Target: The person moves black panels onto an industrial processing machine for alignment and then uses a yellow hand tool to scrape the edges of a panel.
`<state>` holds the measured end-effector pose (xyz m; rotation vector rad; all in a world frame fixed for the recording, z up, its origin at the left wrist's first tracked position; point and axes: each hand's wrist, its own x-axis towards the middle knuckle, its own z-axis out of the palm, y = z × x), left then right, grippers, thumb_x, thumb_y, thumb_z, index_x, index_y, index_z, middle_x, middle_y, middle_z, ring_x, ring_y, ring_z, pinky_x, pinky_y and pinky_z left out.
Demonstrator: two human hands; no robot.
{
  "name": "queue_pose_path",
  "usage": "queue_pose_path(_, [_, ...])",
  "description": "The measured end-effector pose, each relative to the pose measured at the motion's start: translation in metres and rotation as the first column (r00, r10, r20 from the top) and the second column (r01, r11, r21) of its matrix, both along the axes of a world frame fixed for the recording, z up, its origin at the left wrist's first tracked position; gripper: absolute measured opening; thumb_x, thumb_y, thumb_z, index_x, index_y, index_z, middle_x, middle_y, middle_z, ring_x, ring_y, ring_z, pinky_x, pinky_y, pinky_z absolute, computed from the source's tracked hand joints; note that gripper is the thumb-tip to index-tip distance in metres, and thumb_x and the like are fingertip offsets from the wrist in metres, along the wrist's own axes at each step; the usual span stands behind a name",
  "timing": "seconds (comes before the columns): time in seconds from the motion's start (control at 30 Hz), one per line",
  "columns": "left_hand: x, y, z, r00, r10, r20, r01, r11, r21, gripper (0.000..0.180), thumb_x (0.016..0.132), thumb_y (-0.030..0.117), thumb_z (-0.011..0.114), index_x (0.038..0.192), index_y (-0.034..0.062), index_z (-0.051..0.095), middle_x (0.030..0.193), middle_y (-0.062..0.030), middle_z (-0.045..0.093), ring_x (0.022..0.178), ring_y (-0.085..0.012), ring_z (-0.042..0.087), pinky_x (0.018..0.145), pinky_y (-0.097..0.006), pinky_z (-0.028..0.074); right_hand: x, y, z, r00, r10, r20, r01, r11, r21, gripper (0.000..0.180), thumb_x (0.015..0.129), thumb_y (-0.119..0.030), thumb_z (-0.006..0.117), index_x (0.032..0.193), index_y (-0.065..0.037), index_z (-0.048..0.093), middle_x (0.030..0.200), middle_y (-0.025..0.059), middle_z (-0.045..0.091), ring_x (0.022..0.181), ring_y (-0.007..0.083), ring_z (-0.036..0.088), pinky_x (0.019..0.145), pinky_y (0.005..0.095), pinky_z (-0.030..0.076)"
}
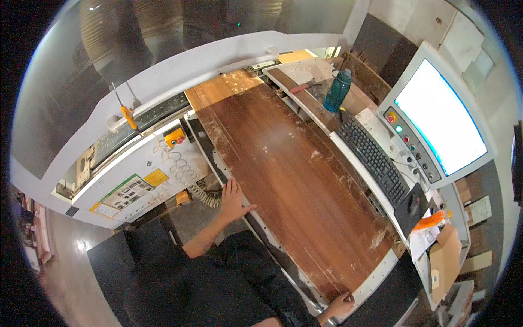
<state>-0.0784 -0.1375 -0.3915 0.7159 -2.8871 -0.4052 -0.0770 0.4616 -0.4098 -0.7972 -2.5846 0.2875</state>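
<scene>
The left hand (233, 203) extends from a bent forearm and lies at the long near edge of the brown board (289, 180); its fingers are extended close together, thumb spread onto the board's surface. The right hand (342, 305) is set low at the board's end corner, fingers curled; from here I cannot tell whether they grip. The board lies flat between keyboard (371, 161) and torso (201, 278).

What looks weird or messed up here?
The brown board has pale, patchy marks, some in its middle, others near its close right corner. They look odd against the darker brown; I can't tell whether they're dust or scuffs.
</scene>
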Motion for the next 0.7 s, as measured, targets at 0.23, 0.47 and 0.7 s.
queue_pose_path(0.23, [-0.007, -0.021, 0.037, 0.980, 0.005, 0.200, -0.003, 1.000, -0.009, 0.125, 0.081, 0.086, 0.050, 0.145, -0.0200, 0.033, 0.159, -0.0372, 0.017, 0.151, -0.0477, 0.012, 0.123, -0.055, 0.014, -0.033, -0.047, 0.015, 0.998, 0.050, -0.040, -0.045, 0.992, 0.116, 0.036, 0.093, -0.033, 0.067, 0.101, 0.002, 0.064, 0.096, 0.0224, 0.064, 0.092, 0.0419, 0.062, 0.076, 0.0516, 0.050])
queue_pose_path(0.47, [0.012, -0.019, 0.028, 0.999, -0.015, 0.042, 0.010, 0.993, 0.118, 0.077, 0.099, 0.054, 0.053, 0.143, -0.0084, 0.044, 0.158, -0.0263, 0.031, 0.148, -0.0428, 0.028, 0.119, -0.053, 0.028, -0.142, -0.240, 0.043, 0.454, 0.870, -0.193, -0.890, 0.430, -0.153, 0.038, 0.091, -0.025, 0.068, 0.119, 0.000, 0.064, 0.118, 0.0217, 0.066, 0.112, 0.0407, 0.060, 0.100, 0.0487, 0.045])
queue_pose_path(0.7, [0.123, 0.037, 0.019, 0.985, 0.173, -0.007, -0.157, 0.907, 0.391, 0.056, 0.098, 0.042, 0.059, 0.134, -0.0004, 0.058, 0.137, -0.0203, 0.058, 0.133, -0.0382, 0.049, 0.109, -0.050, 0.040, -0.092, -0.396, 0.043, -0.256, 0.963, -0.086, -0.939, -0.268, -0.216, 0.043, 0.089, -0.030, 0.068, 0.125, -0.007, 0.061, 0.140, 0.0144, 0.053, 0.136, 0.0366, 0.041, 0.114, 0.0537, 0.028])
